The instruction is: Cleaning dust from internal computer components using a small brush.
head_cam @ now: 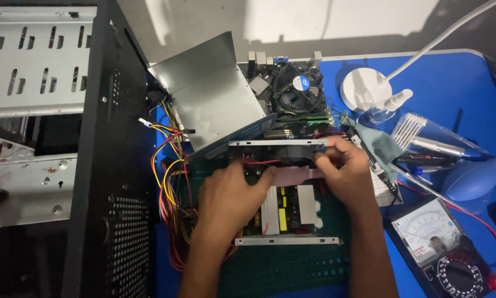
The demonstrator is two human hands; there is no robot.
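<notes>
My left hand (231,193) hides part of the opened grey metal power-supply box (286,209); the black analogue multimeter (446,248) is cut off at the bottom edge.

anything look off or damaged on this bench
The power supply lies opened, its grey cover propped askew behind it. Its red and yellow wires spill in a tangle towards the black case. Both the left hand and right hand rest on its top. No visible damage.

Light falls from twelve o'clock, washing out the wall (292,19) and lamp base (363,88). The case (113,182) at nine o'clock sits dim. Focus soft, edges slightly bowed.
</notes>
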